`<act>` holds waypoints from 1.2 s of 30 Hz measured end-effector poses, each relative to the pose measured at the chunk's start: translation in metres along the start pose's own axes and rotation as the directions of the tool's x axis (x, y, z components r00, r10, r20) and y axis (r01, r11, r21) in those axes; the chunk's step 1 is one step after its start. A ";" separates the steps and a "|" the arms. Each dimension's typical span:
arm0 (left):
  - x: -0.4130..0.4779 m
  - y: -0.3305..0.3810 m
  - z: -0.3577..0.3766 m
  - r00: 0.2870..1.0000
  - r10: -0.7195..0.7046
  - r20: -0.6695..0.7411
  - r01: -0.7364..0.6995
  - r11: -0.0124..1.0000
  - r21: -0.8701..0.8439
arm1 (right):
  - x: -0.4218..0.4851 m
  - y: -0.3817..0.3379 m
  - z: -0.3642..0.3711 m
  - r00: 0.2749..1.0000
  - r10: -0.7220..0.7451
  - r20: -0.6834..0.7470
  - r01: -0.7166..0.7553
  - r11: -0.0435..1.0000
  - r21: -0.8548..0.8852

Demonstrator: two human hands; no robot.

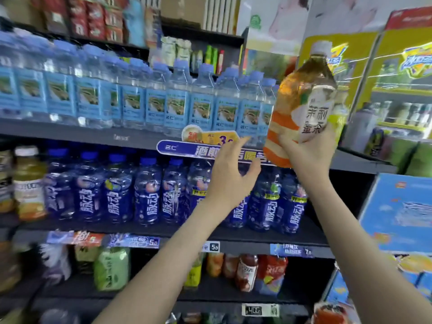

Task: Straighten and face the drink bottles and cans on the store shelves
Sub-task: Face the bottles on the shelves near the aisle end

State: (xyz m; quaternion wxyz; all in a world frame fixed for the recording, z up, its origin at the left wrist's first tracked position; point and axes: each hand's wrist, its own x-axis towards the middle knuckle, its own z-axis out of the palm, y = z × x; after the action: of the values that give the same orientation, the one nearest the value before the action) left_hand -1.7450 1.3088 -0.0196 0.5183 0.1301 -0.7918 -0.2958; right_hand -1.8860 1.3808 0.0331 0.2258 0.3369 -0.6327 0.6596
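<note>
My right hand [311, 148] grips the lower part of a large tea bottle [301, 99] with an orange and white label and a white cap, held tilted in the air at the right end of the shelves. My left hand [230, 174] hovers with fingers spread and holds nothing, in front of the dark blue drink bottles [117, 195] on the middle shelf. A row of light blue water bottles [131, 99] stands on the shelf above. The picture is blurred by motion.
A yellow juice bottle [29, 183] stands at the left of the middle shelf. Mixed tea and juice bottles [245, 272] fill the lower shelf. A blue carton [397, 213] and a yellow display stand [397, 90] sit to the right. Price tags [133, 242] line the shelf edges.
</note>
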 end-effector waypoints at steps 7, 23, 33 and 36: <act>-0.051 0.059 0.022 0.974 -0.181 0.139 0.215 0.930 -0.299 | -0.098 -0.002 -0.075 0.958 -0.073 0.276 0.038 0.990 0.132; -0.261 -0.025 -0.007 0.523 -0.817 0.245 0.818 0.400 -0.414 | -0.283 0.101 -0.103 0.041 0.407 0.912 -0.783 0.580 -0.224; -0.338 -0.097 -0.053 0.280 -0.785 0.552 0.950 0.311 -0.040 | -0.387 0.126 -0.071 -0.271 0.398 0.877 -0.846 0.336 -0.414; -0.346 -0.125 -0.054 0.302 -0.721 0.623 0.912 0.408 0.031 | -0.407 0.139 -0.066 -0.242 0.434 0.868 -0.826 0.378 -0.419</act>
State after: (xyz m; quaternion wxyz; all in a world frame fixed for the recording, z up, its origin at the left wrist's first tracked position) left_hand -1.5606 1.3691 -0.3371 0.0519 0.3414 -0.6557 -0.6715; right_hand -1.7239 1.4843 -0.3568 -0.6418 0.2847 -0.5742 0.4212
